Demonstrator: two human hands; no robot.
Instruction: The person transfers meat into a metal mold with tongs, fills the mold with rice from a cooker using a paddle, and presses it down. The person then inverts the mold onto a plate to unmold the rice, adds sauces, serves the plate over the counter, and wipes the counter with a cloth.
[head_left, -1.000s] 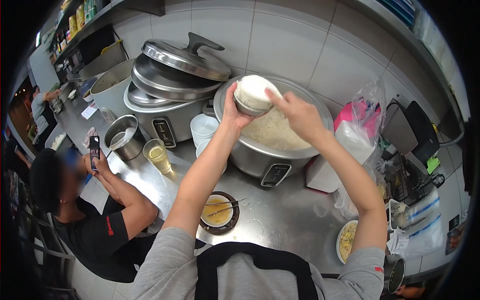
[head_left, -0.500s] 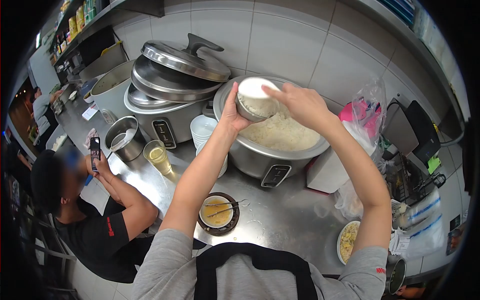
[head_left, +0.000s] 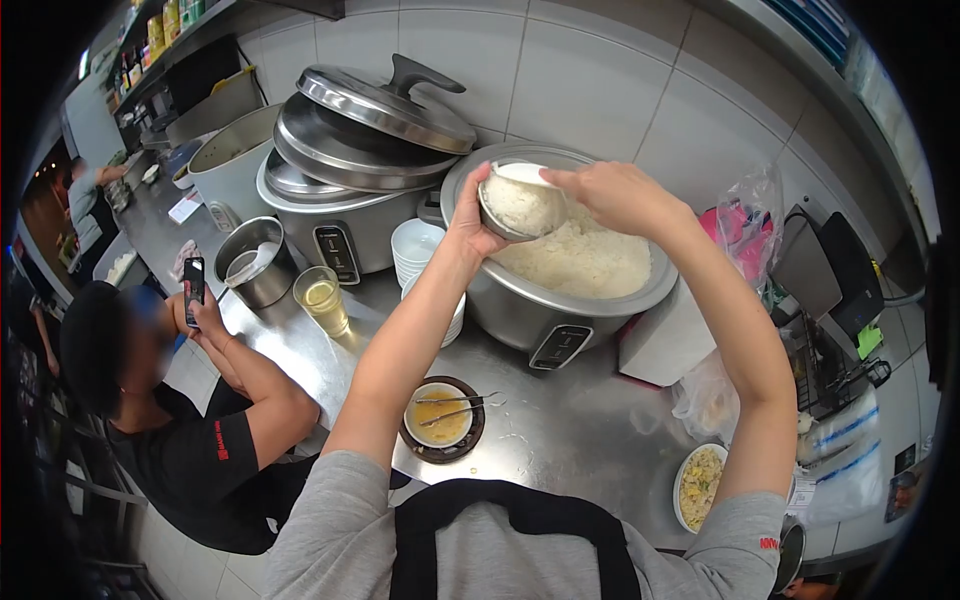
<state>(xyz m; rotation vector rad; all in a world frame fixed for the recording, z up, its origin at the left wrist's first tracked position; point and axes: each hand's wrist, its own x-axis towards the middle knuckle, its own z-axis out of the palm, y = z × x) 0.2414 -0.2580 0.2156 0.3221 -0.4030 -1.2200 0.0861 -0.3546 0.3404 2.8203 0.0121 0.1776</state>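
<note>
My left hand (head_left: 476, 216) is closed around a small metal bowl (head_left: 505, 229) with a mound of white rice (head_left: 526, 207) in it. The bowl is tilted above a large rice cooker (head_left: 510, 318) that stands open with cooked rice (head_left: 590, 262) inside. My right hand (head_left: 622, 200) grips a white rice paddle (head_left: 524, 171), its flat blade against the far upper side of the mound. The paddle's handle is hidden in my fingers.
Stacked white bowls (head_left: 415, 245), a glass (head_left: 322, 303) and a second cooker under metal lids (head_left: 380, 115) stand left. Nearer are a bowl of yellow liquid with tongs (head_left: 432, 428) and a dish of fried rice (head_left: 697, 490). A seated person (head_left: 190, 450) holds a phone (head_left: 194, 280).
The paddle's blade has moved from above the bowl to the mound's far side, so more rice shows. My left hand still holds the bowl. The whole view has shifted slightly.
</note>
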